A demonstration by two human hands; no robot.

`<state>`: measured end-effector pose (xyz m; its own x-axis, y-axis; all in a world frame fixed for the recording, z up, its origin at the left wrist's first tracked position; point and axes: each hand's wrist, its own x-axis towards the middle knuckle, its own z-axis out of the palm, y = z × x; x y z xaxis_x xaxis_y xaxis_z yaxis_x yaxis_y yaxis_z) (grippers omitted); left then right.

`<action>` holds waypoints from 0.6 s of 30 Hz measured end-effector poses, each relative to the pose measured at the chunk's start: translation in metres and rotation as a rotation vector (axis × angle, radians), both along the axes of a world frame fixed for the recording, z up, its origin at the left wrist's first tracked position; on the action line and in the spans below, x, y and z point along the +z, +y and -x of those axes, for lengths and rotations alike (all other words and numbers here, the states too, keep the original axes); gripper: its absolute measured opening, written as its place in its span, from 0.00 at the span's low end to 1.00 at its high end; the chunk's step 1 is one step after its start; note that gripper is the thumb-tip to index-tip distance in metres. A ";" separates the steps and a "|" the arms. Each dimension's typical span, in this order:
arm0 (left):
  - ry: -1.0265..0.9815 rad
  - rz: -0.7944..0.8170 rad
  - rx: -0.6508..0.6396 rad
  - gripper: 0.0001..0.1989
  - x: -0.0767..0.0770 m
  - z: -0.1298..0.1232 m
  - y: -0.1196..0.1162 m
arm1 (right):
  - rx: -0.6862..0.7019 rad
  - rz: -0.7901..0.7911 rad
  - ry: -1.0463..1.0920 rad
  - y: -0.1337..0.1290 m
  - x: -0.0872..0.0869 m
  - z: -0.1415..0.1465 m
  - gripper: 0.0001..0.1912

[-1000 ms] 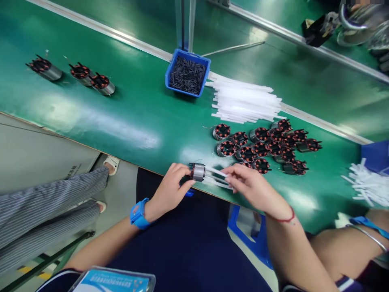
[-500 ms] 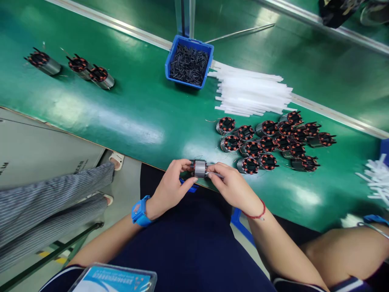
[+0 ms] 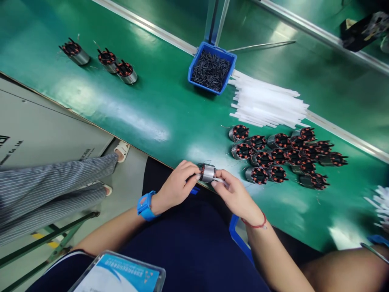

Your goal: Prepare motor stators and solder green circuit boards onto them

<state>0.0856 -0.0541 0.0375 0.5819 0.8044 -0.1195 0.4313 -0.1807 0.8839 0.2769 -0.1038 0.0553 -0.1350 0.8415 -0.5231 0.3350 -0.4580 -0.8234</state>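
Note:
A silver motor stator [image 3: 208, 172] lies on its side at the front edge of the green table [image 3: 170, 105], between my two hands. My left hand [image 3: 179, 182], with a blue wristband, pinches a small white end at the stator's left side. On the other side, my right hand [image 3: 232, 190] has its thumb and index finger closed on a white strip [image 3: 221, 181] that reaches the stator's right end. Several stators with copper windings [image 3: 261, 159] stand grouped to the right, and a few [image 3: 127, 73] are at the far left.
A blue bin [image 3: 212, 68] of small black pieces sits at the back, beside a pile of white strips [image 3: 270, 99]. More strips [image 3: 382, 205] and another person's arm [image 3: 349, 263] are at the right. A person in striped trousers [image 3: 60, 174] is at the left.
The view has shifted, so the table's contents appear further right. My left fingers have moved off the stator's body to its left end, closing on a white end; my right hand still holds the strip.

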 end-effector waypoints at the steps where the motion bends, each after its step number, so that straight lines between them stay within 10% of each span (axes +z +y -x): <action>1: -0.009 -0.005 0.009 0.08 0.000 -0.001 -0.001 | -0.042 0.029 0.066 -0.001 -0.001 0.001 0.08; 12: -0.061 -0.338 0.164 0.06 -0.009 0.001 -0.021 | -0.237 0.075 0.183 -0.011 -0.010 0.015 0.14; 18: 0.017 -0.046 0.165 0.05 0.001 -0.003 -0.014 | -0.153 -0.065 -0.158 -0.012 -0.001 0.018 0.12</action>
